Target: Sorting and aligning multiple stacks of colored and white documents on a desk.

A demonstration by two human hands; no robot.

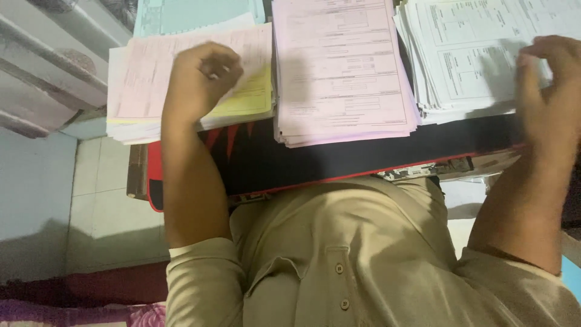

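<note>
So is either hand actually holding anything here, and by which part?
The left hand pinches the top sheet of the pink-and-yellow paper stack near its middle. The right hand lies on the white paper stack at its right edge; a grip cannot be told.

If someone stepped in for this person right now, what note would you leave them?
Left hand: curled on the pink-and-yellow stack, apparently pinching a sheet.
Right hand: fingers spread on the white stack; blurred.
Pink stack lies untouched between them; a blue sheet behind. All sit on a black, red-edged desk mat.
Done: three piles formed.
Left: cannot tell how much sorting remains.
</note>
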